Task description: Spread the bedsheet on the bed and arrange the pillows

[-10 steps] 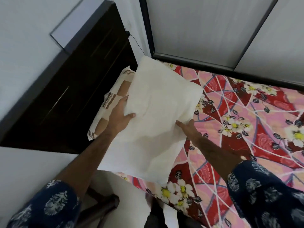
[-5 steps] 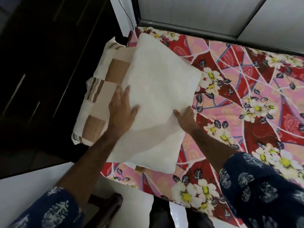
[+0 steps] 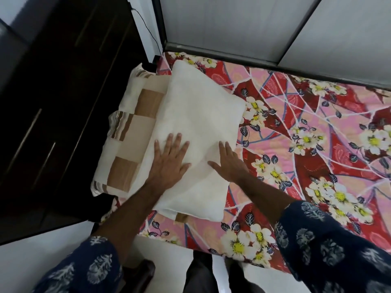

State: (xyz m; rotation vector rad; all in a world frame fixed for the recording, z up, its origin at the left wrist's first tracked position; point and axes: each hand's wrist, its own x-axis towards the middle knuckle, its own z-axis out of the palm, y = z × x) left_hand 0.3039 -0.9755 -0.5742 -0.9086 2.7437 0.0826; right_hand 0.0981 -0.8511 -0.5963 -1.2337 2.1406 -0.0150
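Bedsheet: a red and pink cotton bedsheet printed with white flowers [image 3: 296, 144] is seen spread flat over the bed, filling the centre and right of the frame.
White pillow: a plain cream-white rectangular pillow [image 3: 196, 123] is laid at the left of centre, on the bedsheet and overlapping the edge of the pillow beside it.
Checked pillow: a pillow in brown, beige and white checks [image 3: 129, 144] is placed at the left edge of the bed, against the dark wooden cabinet [image 3: 53, 102].
Left hand [image 3: 169, 161]: pressed flat on the white pillow, fingers straight and spread, nothing grasped.
Right hand [image 3: 229, 161]: laid flat on the white pillow's lower right part, fingers extended, nothing grasped; its outer edge possibly reaches the bedsheet.
Wall: grey panels [image 3: 232, 24] are seen along the top of the frame.
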